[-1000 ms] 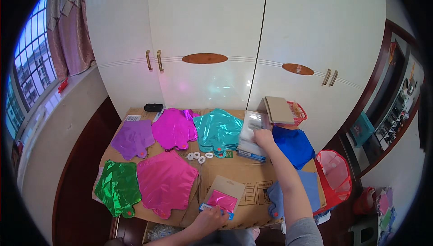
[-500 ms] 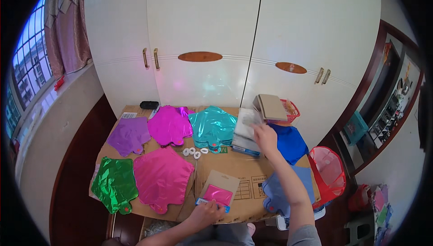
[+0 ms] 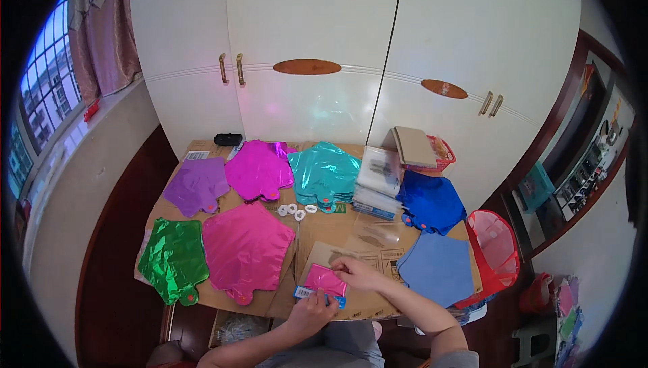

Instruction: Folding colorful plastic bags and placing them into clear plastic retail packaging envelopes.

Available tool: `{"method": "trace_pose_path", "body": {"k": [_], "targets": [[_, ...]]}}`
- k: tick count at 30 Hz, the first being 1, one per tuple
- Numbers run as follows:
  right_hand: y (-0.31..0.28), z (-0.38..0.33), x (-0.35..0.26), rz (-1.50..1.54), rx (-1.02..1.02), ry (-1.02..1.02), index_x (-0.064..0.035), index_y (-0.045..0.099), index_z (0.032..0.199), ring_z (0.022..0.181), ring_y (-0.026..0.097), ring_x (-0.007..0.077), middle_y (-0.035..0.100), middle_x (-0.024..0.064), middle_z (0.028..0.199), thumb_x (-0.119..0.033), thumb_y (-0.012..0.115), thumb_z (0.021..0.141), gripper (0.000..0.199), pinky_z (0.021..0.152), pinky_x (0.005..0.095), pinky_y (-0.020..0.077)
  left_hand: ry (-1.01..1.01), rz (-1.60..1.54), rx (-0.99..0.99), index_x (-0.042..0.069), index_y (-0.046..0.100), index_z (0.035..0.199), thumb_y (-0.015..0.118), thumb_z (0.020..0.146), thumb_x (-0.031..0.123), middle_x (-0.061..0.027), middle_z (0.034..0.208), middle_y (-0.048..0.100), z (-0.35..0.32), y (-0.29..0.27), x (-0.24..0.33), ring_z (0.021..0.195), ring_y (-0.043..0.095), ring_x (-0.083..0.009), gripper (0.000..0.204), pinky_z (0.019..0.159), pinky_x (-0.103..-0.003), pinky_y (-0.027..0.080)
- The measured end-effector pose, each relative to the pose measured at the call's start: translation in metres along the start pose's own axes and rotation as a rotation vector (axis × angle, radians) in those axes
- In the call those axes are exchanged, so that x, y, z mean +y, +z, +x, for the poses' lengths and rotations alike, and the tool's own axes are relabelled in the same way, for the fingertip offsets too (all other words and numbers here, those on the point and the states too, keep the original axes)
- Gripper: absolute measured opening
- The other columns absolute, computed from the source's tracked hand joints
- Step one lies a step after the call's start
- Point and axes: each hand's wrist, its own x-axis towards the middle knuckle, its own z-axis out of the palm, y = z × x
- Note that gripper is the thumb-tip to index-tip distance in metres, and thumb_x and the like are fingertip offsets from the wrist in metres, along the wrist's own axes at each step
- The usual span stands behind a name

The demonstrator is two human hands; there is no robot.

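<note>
A folded pink foil balloon (image 3: 325, 279) lies on a brown backing card (image 3: 317, 254) at the table's near edge. Along its lower side runs a blue strip with a white label (image 3: 303, 292). My left hand (image 3: 312, 312) is closed on this lower strip, fingers bent over it. My right hand (image 3: 356, 273) is at the card's right side, thumb and fingers pinched together. A clear plastic bag (image 3: 376, 234), hard to make out against the cardboard, stretches away from those fingers. Beyond it sits a stack of clear bags (image 3: 378, 173).
Flat foil balloons lie around: purple (image 3: 196, 187), magenta (image 3: 259, 171), teal (image 3: 325, 173), dark blue (image 3: 433, 200), light blue (image 3: 437, 270), green (image 3: 172, 260), pink (image 3: 248, 250). White ribbon rolls (image 3: 291, 210) sit mid-table. Brown cards (image 3: 414, 146) lean by a red basket (image 3: 442, 152).
My right hand has come back from the stack of clear bags to the card, bringing a clear bag. My left hand stays at the card's lower edge. The view has shifted slightly.
</note>
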Motion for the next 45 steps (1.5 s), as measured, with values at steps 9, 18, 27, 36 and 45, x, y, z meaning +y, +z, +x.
{"method": "trace_pose_path", "body": {"k": [9,18,27,36,45], "targets": [[0.029,-0.05,-0.059,-0.391,0.067,-0.341,-0.0005,0.062,0.11,0.091,0.06,0.0343,0.058,0.0159,0.102,-0.012,0.061,0.083,0.029,0.079,0.0381,0.0509,-0.045,0.006,-0.03,0.008,0.059,0.091,0.059,0.073,0.02,-0.0076,0.079,0.055,-0.01,-0.001,0.007,0.068,0.061,-0.0185,0.022,0.047,-0.026,0.047],[0.014,0.001,0.011,-0.126,-0.015,-0.049,-0.005,0.061,0.112,0.089,0.063,0.0332,0.064,0.0169,0.097,-0.012,0.059,0.085,0.029,0.077,0.0402,0.0511,-0.062,-0.024,-0.028,0.009,0.057,0.088,0.06,0.075,0.021,-0.0149,0.096,0.061,-0.003,-0.004,0.005,0.068,0.061,-0.0173,0.018,0.05,-0.027,0.05],[-0.035,-0.028,0.023,-0.71,0.337,-0.122,-0.0033,0.062,0.106,0.091,0.064,0.0315,0.065,0.0143,0.105,-0.013,0.063,0.079,0.03,0.081,0.0378,0.052,0.068,-0.049,-0.122,0.012,0.054,0.086,0.061,0.074,0.022,-0.0256,0.105,0.062,0.009,0.0,-0.007,0.067,0.062,-0.02,0.016,0.052,-0.029,0.052],[-0.029,-0.034,0.03,-1.087,0.259,-0.026,-0.0015,0.058,0.086,0.088,0.065,0.0268,0.064,0.0151,0.101,-0.012,0.059,0.077,0.014,0.075,0.0348,0.0537,0.027,-0.046,-0.074,0.009,0.054,0.085,0.06,0.073,0.016,-0.0226,0.103,0.064,0.013,-0.006,-0.023,0.067,0.062,-0.0204,0.015,0.051,-0.03,0.052],[-0.025,-0.036,0.022,-1.1,0.36,-0.097,-0.0029,0.059,0.08,0.08,0.066,0.0259,0.065,0.0128,0.082,-0.013,0.059,0.077,0.011,0.066,0.0365,0.0546,-0.006,-0.076,0.036,0.011,0.053,0.084,0.058,0.076,0.017,-0.0148,0.099,0.066,0.007,-0.014,-0.032,0.067,0.06,-0.0186,0.011,0.051,-0.03,0.052]]}}
